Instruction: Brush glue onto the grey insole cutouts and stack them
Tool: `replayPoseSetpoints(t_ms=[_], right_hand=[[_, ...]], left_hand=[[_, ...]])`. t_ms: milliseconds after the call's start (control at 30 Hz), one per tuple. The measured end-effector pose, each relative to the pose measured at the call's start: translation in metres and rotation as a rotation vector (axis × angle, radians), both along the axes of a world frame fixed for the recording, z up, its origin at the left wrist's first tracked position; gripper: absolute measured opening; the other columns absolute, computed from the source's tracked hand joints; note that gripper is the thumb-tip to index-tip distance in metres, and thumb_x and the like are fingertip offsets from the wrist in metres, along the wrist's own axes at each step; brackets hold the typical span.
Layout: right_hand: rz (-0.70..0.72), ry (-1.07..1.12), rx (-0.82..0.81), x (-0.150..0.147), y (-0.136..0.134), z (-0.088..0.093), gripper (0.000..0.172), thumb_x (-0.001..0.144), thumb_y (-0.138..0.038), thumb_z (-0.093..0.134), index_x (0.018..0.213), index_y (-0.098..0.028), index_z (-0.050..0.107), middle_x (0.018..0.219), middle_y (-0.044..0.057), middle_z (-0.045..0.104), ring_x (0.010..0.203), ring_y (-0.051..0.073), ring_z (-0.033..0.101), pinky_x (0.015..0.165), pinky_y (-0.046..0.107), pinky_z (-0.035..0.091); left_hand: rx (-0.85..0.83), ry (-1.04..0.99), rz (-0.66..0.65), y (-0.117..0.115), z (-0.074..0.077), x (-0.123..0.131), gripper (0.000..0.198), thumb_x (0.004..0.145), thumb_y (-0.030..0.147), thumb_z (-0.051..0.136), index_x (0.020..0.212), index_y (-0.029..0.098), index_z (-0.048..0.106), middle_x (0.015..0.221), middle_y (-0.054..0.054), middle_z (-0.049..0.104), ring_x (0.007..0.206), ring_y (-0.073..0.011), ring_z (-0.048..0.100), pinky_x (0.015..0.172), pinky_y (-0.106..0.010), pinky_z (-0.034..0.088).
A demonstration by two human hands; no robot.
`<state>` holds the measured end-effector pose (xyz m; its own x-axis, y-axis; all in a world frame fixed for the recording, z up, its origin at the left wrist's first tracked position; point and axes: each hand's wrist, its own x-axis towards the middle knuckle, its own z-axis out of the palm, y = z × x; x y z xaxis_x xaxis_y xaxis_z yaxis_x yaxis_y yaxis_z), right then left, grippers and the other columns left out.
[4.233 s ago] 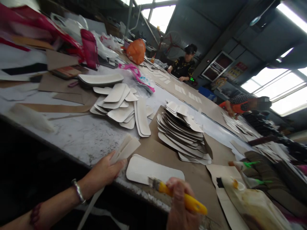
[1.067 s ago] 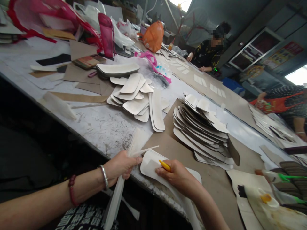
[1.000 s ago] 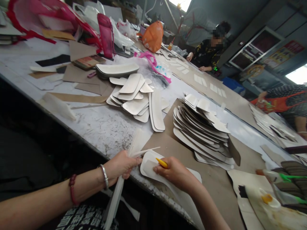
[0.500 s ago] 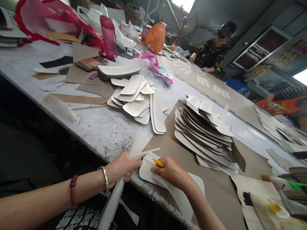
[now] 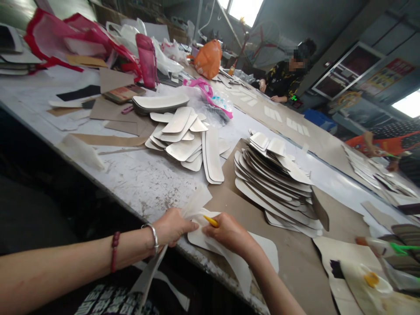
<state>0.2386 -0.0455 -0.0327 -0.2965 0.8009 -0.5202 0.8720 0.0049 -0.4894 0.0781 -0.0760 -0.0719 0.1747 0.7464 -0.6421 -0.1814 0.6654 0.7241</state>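
At the table's near edge my left hand (image 5: pixel 173 228) is closed around a bunch of thin white strips (image 5: pixel 199 200). Their tops fan out above the thumb and their tails hang below the edge. My right hand (image 5: pixel 227 232), fingers pinched, has a slim yellow pen-like tool (image 5: pixel 210 221) in it; the tool's working end is hidden. One loose white strip (image 5: pixel 241 273) trails from under the right fingers across a white rounded panel (image 5: pixel 267 251). That panel lies flat on brown sheet material, beneath the right hand. The two thumbs are close together.
Beyond my hands stand a tall stack of white-faced curved panels (image 5: pixel 272 192) and a loose pile of smaller pieces (image 5: pixel 183 140). Pink bags (image 5: pixel 82 35) and an orange bag (image 5: pixel 208 59) lie farther back. A person (image 5: pixel 285 78) works across the table; another's arm shows at right.
The strips' upper ends have swung right and spread wider above my left hand. Both hands stay close together, and the right still has the yellow tool. The view has shifted slightly.
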Motion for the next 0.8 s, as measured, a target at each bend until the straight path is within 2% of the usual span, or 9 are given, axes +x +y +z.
replayPoseSetpoints(t_ms=[133,233,333,433,600,800], right_hand=[[-0.004,-0.069,-0.008,0.015,-0.009,0.01,0.019,0.068,-0.027,0.058,0.054,-0.02,0.048,0.05,-0.005,0.042,0.05,0.01,0.036,0.049,0.024,0.021],[-0.044,-0.106,0.0,0.057,-0.026,0.016,0.019,0.074,-0.03,0.052,0.058,-0.02,0.046,0.057,-0.003,0.047,0.055,0.011,0.04,0.052,0.024,0.024],[-0.184,-0.098,0.035,0.106,-0.049,0.015,0.023,0.078,-0.036,0.042,0.062,-0.02,0.043,0.06,-0.002,0.047,0.058,0.013,0.043,0.055,0.024,0.029],[-0.295,-0.181,0.089,0.132,-0.064,0.011,0.025,0.082,-0.037,0.037,0.066,-0.02,0.045,0.062,0.0,0.052,0.06,0.014,0.048,0.055,0.023,0.032],[-0.323,-0.434,0.186,0.119,-0.064,0.009,0.023,0.087,-0.03,0.036,0.079,-0.019,0.054,0.08,0.006,0.063,0.074,0.018,0.056,0.064,0.025,0.035],[-0.338,-0.579,0.22,0.107,-0.057,0.01,0.023,0.089,-0.033,0.04,0.092,-0.019,0.058,0.096,0.011,0.063,0.09,0.024,0.059,0.067,0.029,0.037]], left_hand=[[-0.001,0.151,0.008,0.001,-0.003,0.004,0.022,0.049,0.019,0.07,0.069,0.013,0.064,0.044,0.005,0.048,0.045,-0.0119,0.045,0.042,-0.022,0.028],[-0.018,0.197,0.001,0.0,-0.002,0.002,0.025,0.049,0.025,0.068,0.07,0.014,0.06,0.04,0.008,0.042,0.037,-0.0087,0.035,0.037,-0.021,0.022],[-0.042,0.188,-0.032,-0.002,0.001,-0.001,0.027,0.05,0.032,0.065,0.069,0.015,0.056,0.033,0.012,0.031,0.032,-0.0051,0.021,0.034,-0.02,0.014],[-0.066,0.146,-0.07,-0.002,0.002,-0.003,0.03,0.048,0.036,0.064,0.067,0.018,0.05,0.031,0.014,0.025,0.032,-0.0034,0.016,0.033,-0.018,0.011],[-0.059,0.223,-0.139,-0.002,-0.002,-0.003,0.04,0.044,0.046,0.067,0.065,0.019,0.046,0.032,0.016,0.021,0.033,-0.0017,0.014,0.033,-0.016,0.009],[-0.022,0.255,-0.153,-0.003,-0.004,-0.003,0.045,0.044,0.054,0.067,0.059,0.02,0.041,0.033,0.015,0.022,0.033,-0.001,0.014,0.033,-0.016,0.01]])
